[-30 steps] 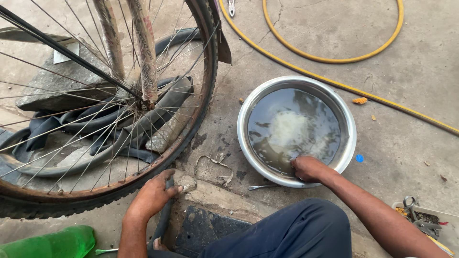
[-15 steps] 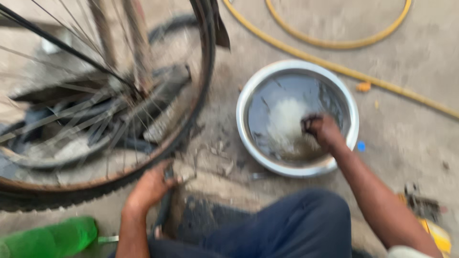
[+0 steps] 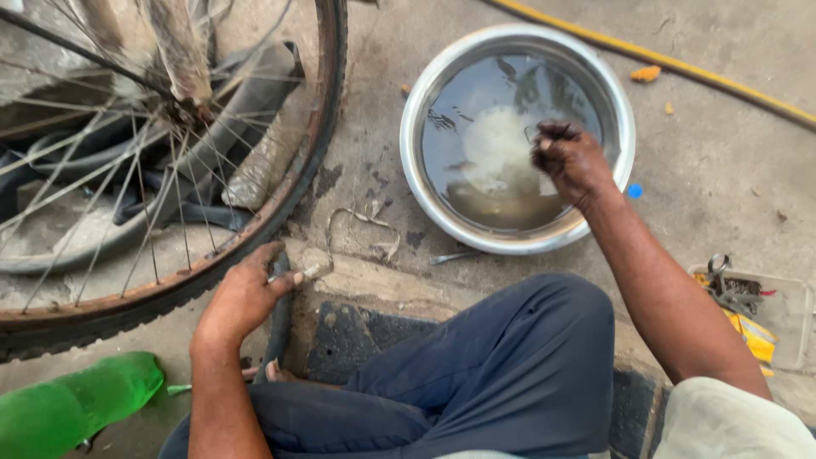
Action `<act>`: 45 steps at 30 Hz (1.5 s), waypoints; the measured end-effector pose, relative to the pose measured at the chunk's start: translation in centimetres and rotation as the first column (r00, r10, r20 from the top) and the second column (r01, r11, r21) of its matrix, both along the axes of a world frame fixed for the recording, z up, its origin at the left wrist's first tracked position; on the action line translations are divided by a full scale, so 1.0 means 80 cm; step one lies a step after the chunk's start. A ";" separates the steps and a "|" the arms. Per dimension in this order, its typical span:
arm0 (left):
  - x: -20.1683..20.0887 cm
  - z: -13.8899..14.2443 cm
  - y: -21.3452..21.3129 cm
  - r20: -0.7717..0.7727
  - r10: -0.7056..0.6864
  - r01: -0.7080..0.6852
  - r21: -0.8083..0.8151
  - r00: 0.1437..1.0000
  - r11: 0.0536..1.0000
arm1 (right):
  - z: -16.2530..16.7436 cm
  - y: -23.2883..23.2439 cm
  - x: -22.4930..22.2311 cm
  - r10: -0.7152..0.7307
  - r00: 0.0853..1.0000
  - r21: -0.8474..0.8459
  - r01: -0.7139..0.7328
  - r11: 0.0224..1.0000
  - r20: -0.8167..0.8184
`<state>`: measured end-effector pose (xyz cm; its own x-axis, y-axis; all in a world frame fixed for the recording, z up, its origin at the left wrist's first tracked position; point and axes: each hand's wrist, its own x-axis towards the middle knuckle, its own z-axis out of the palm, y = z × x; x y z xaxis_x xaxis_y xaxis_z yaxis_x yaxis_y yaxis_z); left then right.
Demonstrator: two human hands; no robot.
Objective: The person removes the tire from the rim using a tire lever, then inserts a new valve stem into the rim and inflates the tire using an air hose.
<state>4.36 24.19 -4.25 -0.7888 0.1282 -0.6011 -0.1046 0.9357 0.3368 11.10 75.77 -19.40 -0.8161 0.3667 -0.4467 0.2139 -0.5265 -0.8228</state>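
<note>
Over the steel bowl of murky water on the concrete floor: right hand, fingers bunched tight, lifted clear of the surface, pinching something too small to tell. Half a second back, dipped lower toward the water. Down by the bicycle wheel: left hand, fingers curled shut around a black inner tube, thumb stretched toward the kerb edge. Same grip as before. Green bottle lying beside the left forearm, yellow hose beyond the bowl.
</note>
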 end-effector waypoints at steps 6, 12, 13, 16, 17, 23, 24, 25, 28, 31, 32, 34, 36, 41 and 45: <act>0.004 0.000 -0.002 -0.067 -0.056 0.061 0.069 0.996 0.996 | -0.021 0.049 0.009 -0.139 0.990 0.275 0.142 0.951 -0.030; 0.004 -0.004 -0.003 -0.063 -0.041 0.046 0.083 0.997 0.995 | -0.008 0.083 0.027 -0.085 0.989 0.659 0.142 0.739 -0.118; 0.004 -0.004 -0.002 -0.059 -0.040 0.045 0.078 0.997 0.996 | -0.007 0.086 0.029 -0.082 0.990 0.662 0.140 0.736 -0.119; 0.004 -0.005 -0.001 -0.049 -0.037 0.040 0.065 0.998 0.997 | -0.008 0.092 0.032 -0.132 0.987 0.556 0.159 0.816 -0.088; 0.004 -0.005 0.000 -0.042 -0.034 0.037 0.059 0.999 0.998 | -0.010 0.092 0.032 -0.182 0.982 0.429 0.184 0.884 -0.046; 0.004 -0.003 0.004 -0.020 -0.013 0.013 0.032 1.000 0.999 | -0.015 0.078 0.023 -0.104 0.988 0.344 0.058 0.937 0.115; 0.004 -0.003 0.005 -0.014 -0.003 0.004 0.034 1.000 0.999 | -0.015 0.073 0.020 -0.067 0.988 0.403 0.006 0.915 0.137; 0.004 -0.002 0.006 0.000 0.008 -0.008 0.015 1.000 1.000 | -0.014 0.068 0.015 0.038 0.983 0.574 -0.135 0.808 0.179; 0.005 -0.001 0.007 0.012 0.011 -0.011 -0.009 1.000 1.000 | -0.018 0.049 0.001 0.204 0.866 0.821 -0.498 0.279 0.456; 0.005 0.002 0.007 -0.019 -0.023 0.024 0.019 1.000 1.000 | -0.033 0.032 -0.003 0.126 0.727 0.736 -0.649 -0.195 0.675; 0.005 0.003 0.007 -0.018 -0.020 0.021 0.017 1.000 1.000 | -0.040 0.029 -0.003 0.137 0.747 0.746 -0.593 -0.304 0.650; 0.005 0.005 0.006 -0.019 -0.021 0.021 0.012 1.000 1.000 | -0.055 0.026 -0.002 0.161 0.757 0.735 -0.524 -0.431 0.634; 0.005 0.007 0.006 -0.029 -0.028 0.028 0.012 0.999 1.000 | -0.069 0.027 -0.003 0.177 0.744 0.716 -0.507 -0.480 0.645; 0.004 0.005 0.005 -0.038 -0.047 0.048 0.028 0.998 0.998 | -0.078 0.028 -0.005 0.187 0.736 0.702 -0.489 -0.518 0.651; 0.003 -0.006 -0.003 -0.062 -0.064 0.069 0.071 0.996 0.995 | -0.055 0.026 0.005 0.181 0.738 0.714 -0.514 -0.475 0.651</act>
